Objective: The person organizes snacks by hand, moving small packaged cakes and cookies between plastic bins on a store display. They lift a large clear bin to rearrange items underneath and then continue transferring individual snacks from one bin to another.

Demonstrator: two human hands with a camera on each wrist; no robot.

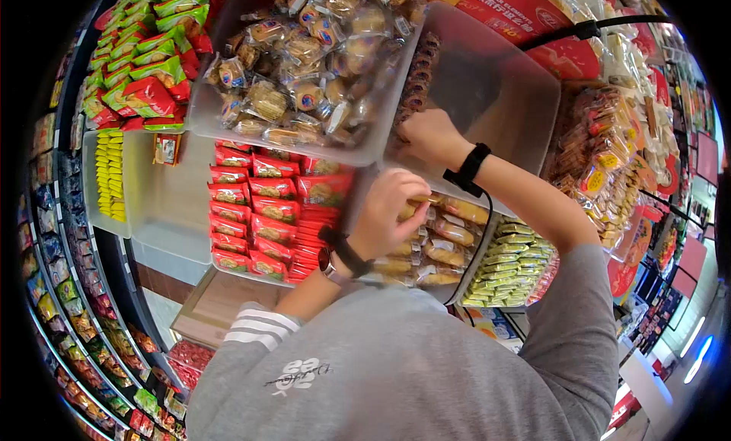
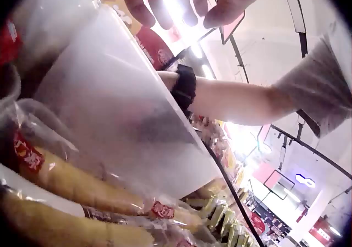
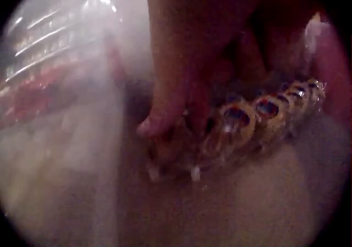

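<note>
Inside a translucent bin (image 1: pixel 518 91), my right hand (image 1: pixel 435 136) reaches down to a row of round snacks in clear wrappers (image 1: pixel 419 72) lined up along the bin's left wall. The right wrist view shows thumb and fingers pinching the wrapped snack at the near end (image 3: pixel 170 142); the others (image 3: pixel 267 108) trail off behind it. My left hand (image 1: pixel 396 209) hovers over the neighbouring bin of long wrapped bread rolls (image 1: pixel 449 251). Its fingers (image 2: pixel 192 7) are loosely bent and hold nothing, above the bin's wall (image 2: pixel 137 109) in the left wrist view.
A bin heaped with wrapped round pastries (image 1: pixel 304 68) stands at the upper left. Red snack packets (image 1: pixel 255 205) fill another bin left of my left hand. Green packets (image 1: pixel 510 258) lie to the right of the bread rolls. A black cable (image 1: pixel 487 235) curves past the bins.
</note>
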